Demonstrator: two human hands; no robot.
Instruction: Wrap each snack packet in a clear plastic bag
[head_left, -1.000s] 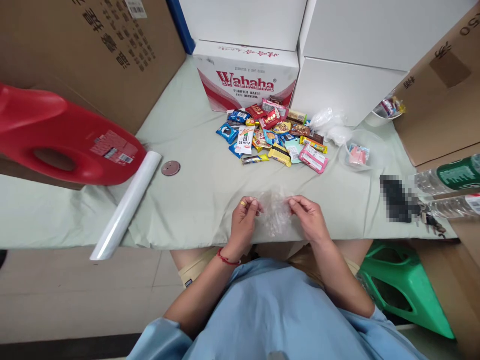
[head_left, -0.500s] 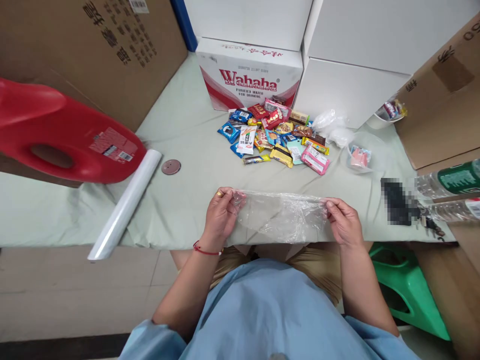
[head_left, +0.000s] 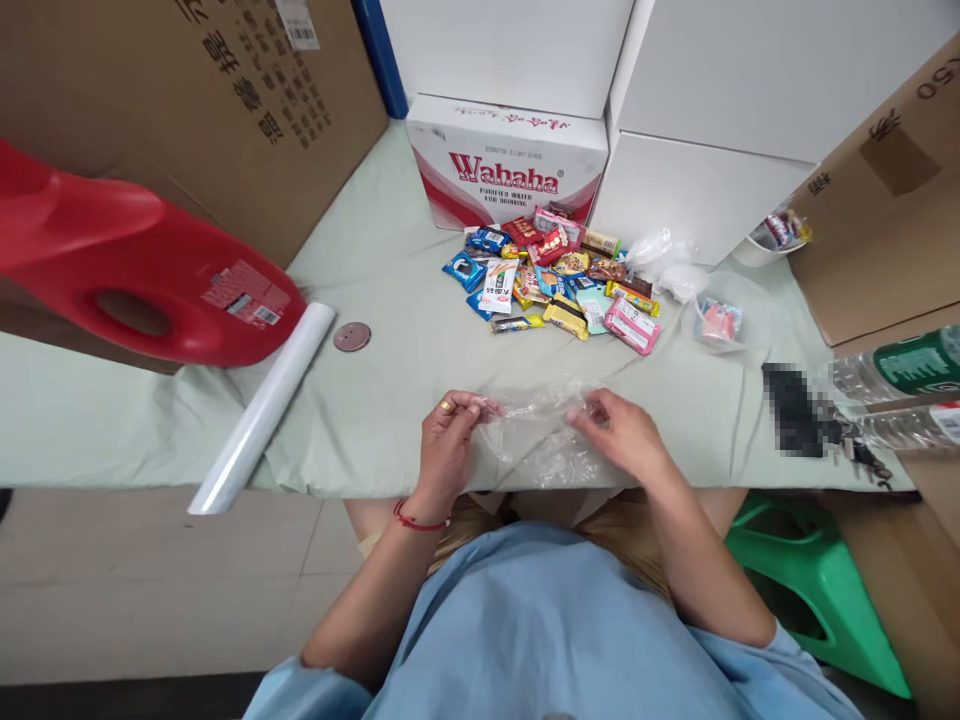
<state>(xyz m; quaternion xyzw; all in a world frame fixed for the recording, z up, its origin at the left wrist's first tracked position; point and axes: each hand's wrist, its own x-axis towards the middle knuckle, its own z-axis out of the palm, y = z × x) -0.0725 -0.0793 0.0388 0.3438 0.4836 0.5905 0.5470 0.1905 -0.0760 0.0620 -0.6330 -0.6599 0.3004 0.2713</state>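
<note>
A thin, clear plastic bag (head_left: 529, 440) hangs crumpled between my two hands, just above the front edge of the cloth-covered table. My left hand (head_left: 448, 440), with a ring and a red wrist string, pinches its left corner between thumb and fingers. At the opposite side, my right hand (head_left: 619, 430) has thumb and curled fingers closed on the film; the fingertips are partly hidden behind the plastic. Beyond the bag lies a pile of small wrapped snacks (head_left: 555, 280) in many colours, touched by neither hand.
Behind the snacks stands a Wahaha carton (head_left: 510, 170). To the left are a red jug (head_left: 187, 285), a white roll (head_left: 262, 410) and a brown disc (head_left: 352, 337). On the right are a clear bowl (head_left: 750, 325), a pixelated dark object (head_left: 795, 410), keys (head_left: 862, 455) and bottles (head_left: 915, 362).
My right hand has moved left, closer to my left hand. The bag, stretched wide between them before, is now slack and bunched. The view has shifted slightly.
</note>
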